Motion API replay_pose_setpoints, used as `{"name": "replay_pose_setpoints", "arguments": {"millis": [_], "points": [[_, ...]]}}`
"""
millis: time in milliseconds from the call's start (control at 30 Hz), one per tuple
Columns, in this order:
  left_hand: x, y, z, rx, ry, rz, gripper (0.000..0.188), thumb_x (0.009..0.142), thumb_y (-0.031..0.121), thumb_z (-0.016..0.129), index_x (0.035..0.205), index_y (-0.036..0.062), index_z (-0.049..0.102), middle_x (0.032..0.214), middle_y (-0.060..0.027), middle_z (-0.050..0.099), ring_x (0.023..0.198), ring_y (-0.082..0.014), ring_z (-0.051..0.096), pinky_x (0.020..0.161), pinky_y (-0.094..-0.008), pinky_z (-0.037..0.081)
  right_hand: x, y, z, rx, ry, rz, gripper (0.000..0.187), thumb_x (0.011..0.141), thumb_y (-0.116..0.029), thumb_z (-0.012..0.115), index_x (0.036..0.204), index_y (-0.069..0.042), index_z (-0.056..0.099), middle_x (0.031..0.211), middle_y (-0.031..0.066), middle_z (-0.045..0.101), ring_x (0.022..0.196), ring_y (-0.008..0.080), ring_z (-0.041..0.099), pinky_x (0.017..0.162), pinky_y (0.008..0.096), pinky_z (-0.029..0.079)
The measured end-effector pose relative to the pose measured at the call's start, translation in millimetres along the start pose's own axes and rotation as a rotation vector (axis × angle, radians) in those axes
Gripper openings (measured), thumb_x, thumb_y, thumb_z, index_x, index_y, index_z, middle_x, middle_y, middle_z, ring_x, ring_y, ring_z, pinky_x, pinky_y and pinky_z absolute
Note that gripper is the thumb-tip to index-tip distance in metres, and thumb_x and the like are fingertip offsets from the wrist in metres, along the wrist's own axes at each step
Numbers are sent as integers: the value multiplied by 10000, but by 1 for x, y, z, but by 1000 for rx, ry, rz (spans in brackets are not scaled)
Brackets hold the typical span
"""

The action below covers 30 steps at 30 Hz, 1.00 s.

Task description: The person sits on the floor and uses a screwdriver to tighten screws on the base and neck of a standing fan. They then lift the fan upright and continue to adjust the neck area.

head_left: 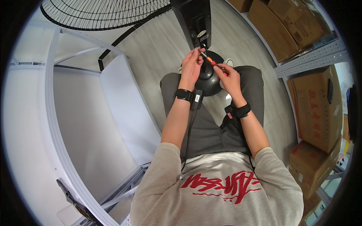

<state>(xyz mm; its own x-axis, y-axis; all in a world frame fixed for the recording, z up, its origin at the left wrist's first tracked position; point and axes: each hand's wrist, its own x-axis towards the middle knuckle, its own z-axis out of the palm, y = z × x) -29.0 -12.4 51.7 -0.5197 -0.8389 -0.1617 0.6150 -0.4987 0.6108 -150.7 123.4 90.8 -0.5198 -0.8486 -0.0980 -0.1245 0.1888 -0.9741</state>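
Observation:
My right hand (230,80) grips the handle end of a red and orange screwdriver (209,60), its shaft slanting up and left. At the shaft's tip, my left hand (192,67) is closed with thumb and fingers pinched together. Whatever small thing it pinches is too small to make out. Both hands are above a round black base (214,86) on the floor between my feet. Just beyond the fingers rises a wide black tapered column (194,22) with a pale oval label. My wrists wear black straps.
A large black wire fan grille (102,15) spans the upper left. White metal shelving (51,98) stands at my left, beside a white panel (126,94). Cardboard boxes (315,105) fill a rack (313,58) on my right. Grey wood-look floor (151,49) lies ahead.

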Motion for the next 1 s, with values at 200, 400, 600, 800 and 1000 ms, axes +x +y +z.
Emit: {"name": "replay_pose_setpoints", "arguments": {"millis": [200,400,600,800,1000], "points": [[4,3,-3,24,51,0,234,1013,207,602,1125,2,602,1014,-101,678,741,-79,527,668,-228,434,1,-19,4,-86,52,52,343,901,-295,728,1098,-13,714,693,24,668,630,59,602,588,228,453],[10,8,-7,48,203,144,232,1023,144,537,1234,47,532,851,-88,646,682,-98,520,619,-237,407,-1,-34,13,-138,85,8,346,923,-305,704,1122,-22,711,669,-5,643,594,30,549,540,210,398],[13,19,-4,69,77,74,473,1024,74,386,1489,149,334,735,-60,565,625,-120,457,576,-263,379,0,-41,16,-232,105,-21,322,933,-277,684,1126,-20,695,687,-4,645,632,36,559,579,213,418],[17,17,-5,65,30,47,539,1030,81,362,1552,189,286,652,-34,515,542,-96,399,498,-240,319,-5,-51,23,-305,138,-75,307,915,-283,692,1068,-17,682,637,51,619,556,101,552,547,269,437],[15,21,-3,34,34,39,508,1047,99,341,1546,191,318,622,-15,490,512,-79,368,471,-227,303,-6,-58,31,-378,128,-87,310,941,-281,680,1108,-21,675,722,41,685,652,77,615,622,240,465]]}}
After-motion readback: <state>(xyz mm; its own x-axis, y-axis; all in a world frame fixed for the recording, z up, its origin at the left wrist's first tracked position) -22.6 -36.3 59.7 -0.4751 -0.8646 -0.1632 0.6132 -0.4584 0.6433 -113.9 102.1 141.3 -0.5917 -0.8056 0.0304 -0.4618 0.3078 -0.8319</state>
